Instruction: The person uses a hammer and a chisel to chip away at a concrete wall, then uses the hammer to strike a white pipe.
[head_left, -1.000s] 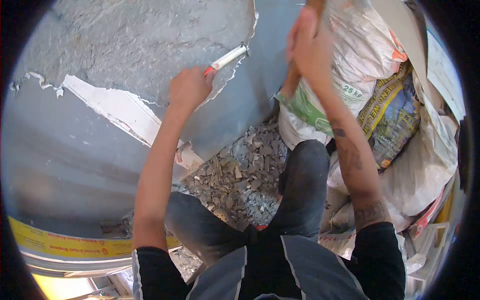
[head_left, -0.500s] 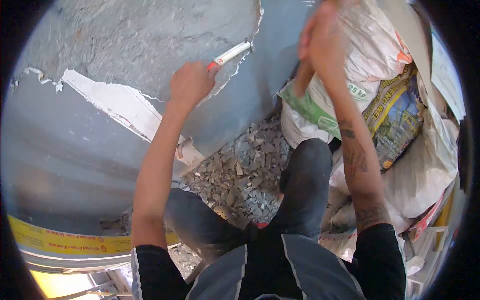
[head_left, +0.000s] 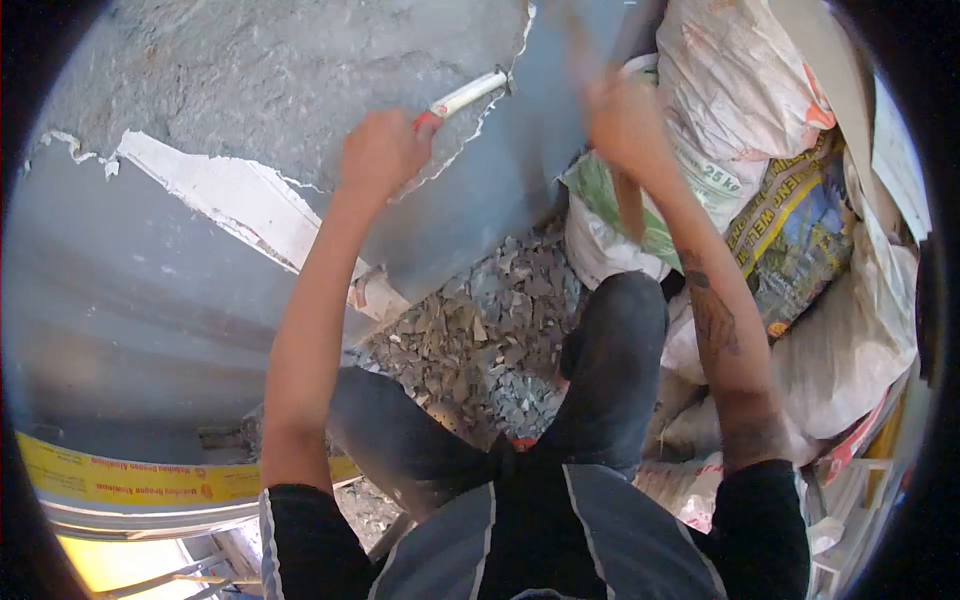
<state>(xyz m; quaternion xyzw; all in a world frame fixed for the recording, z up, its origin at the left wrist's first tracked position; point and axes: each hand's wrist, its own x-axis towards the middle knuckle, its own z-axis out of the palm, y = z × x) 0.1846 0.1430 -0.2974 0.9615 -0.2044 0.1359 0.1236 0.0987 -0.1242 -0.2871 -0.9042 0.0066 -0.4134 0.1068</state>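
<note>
Lowered since the earlier frame, the right hand [head_left: 622, 122] grips a blurred wooden handle [head_left: 628, 205]. Left hand [head_left: 385, 150] holds a chisel [head_left: 463, 97] against the peeling blue wall [head_left: 150, 290], above rubble [head_left: 480, 340].

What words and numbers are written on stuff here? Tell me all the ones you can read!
"25 kg" on the white and green sack.
"WEL" in dark letters on the yellow band of the blue and yellow sack; the rest is cut off and creased.
Red print on the yellow tape: too small and blurred to read.
Nothing readable on the chisel or either hand.
</note>
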